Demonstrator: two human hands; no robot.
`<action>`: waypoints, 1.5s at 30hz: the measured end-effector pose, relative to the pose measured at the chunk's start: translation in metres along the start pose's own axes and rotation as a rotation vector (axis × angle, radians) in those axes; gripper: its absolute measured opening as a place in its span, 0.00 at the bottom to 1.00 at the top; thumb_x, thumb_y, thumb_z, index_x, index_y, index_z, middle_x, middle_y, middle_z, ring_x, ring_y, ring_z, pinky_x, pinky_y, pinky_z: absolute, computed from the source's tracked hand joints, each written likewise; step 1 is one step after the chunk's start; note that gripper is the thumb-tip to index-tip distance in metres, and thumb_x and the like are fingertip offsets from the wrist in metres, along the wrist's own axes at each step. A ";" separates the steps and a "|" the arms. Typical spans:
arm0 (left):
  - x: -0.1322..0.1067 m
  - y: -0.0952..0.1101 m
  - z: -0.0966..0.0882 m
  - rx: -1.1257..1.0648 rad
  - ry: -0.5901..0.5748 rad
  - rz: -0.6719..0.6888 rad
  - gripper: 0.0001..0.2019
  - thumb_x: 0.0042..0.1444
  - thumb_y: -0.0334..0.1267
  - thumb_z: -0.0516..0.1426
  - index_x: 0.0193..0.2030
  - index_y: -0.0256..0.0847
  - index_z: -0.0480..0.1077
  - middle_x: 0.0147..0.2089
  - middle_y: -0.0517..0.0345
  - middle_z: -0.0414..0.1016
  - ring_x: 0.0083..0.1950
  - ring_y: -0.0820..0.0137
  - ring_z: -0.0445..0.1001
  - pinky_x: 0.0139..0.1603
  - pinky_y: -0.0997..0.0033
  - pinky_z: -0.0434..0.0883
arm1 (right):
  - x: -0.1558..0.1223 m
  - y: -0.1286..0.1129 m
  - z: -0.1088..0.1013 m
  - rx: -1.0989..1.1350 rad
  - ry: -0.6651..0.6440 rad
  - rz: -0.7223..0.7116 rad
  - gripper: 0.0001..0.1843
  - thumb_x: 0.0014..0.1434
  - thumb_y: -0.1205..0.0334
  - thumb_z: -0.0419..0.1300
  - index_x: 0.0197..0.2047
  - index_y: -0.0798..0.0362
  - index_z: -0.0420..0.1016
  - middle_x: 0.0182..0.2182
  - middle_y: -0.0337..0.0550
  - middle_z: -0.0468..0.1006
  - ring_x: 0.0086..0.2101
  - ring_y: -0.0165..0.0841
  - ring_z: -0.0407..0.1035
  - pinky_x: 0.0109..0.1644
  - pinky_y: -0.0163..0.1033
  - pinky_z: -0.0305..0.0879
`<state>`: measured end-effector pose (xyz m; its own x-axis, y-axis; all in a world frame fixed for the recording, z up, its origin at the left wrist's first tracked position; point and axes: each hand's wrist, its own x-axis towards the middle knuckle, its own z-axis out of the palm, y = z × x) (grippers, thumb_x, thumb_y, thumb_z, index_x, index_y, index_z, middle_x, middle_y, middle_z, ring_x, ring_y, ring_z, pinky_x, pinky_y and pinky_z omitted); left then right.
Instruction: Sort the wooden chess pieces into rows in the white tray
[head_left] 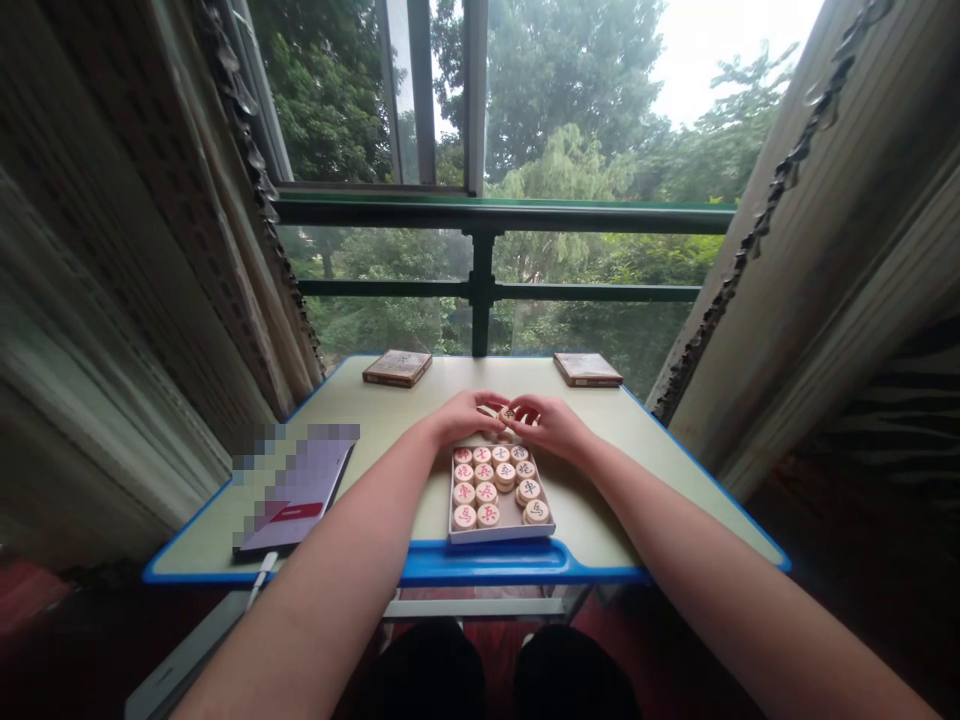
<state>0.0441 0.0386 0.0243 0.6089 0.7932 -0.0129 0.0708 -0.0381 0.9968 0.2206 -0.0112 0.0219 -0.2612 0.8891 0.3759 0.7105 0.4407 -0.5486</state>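
A shallow white box [454, 528] lies on the table in front of me, holding several round wooden chess pieces [485, 492] with red or black characters. Both my hands meet just beyond the box's far edge. My right hand [551, 423] pinches one wooden piece [508, 414] between its fingertips. My left hand [466, 415] is curled beside it, fingers bent toward the same piece and touching or nearly touching it; whether it holds anything of its own is hidden.
The pale table [360, 400] has a blue rim [487, 572] and stands against a window railing [480, 215]. Two flat brown boxes [397, 367] [587, 369] lie at the far edge. A purple booklet [296, 495] rests at the left. Curtains hang on both sides.
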 end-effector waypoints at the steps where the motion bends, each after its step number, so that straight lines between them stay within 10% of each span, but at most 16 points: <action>1: -0.001 0.002 0.000 -0.005 -0.001 -0.005 0.22 0.36 0.23 0.64 0.42 0.34 0.71 0.42 0.50 0.74 0.33 0.72 0.75 0.35 0.70 0.70 | 0.000 0.000 0.001 0.011 0.010 -0.001 0.15 0.53 0.53 0.59 0.38 0.55 0.74 0.26 0.41 0.76 0.26 0.28 0.69 0.30 0.32 0.65; 19: -0.003 0.004 -0.010 -0.041 -0.110 0.087 0.21 0.41 0.40 0.66 0.44 0.35 0.73 0.36 0.51 0.75 0.31 0.75 0.70 0.37 0.70 0.67 | -0.001 -0.007 0.002 0.074 0.072 -0.063 0.09 0.51 0.60 0.60 0.37 0.53 0.74 0.32 0.41 0.78 0.26 0.27 0.70 0.30 0.33 0.67; 45: 0.000 -0.004 -0.011 -0.222 -0.141 0.029 0.19 0.40 0.34 0.67 0.41 0.33 0.73 0.36 0.49 0.76 0.33 0.74 0.72 0.37 0.72 0.68 | -0.001 -0.006 0.009 -0.027 0.067 -0.081 0.08 0.52 0.60 0.60 0.37 0.51 0.71 0.32 0.39 0.77 0.28 0.28 0.70 0.32 0.33 0.64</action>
<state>0.0347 0.0456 0.0215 0.7130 0.7008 0.0202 -0.1141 0.0875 0.9896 0.2110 -0.0136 0.0185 -0.2748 0.8402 0.4674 0.7065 0.5062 -0.4947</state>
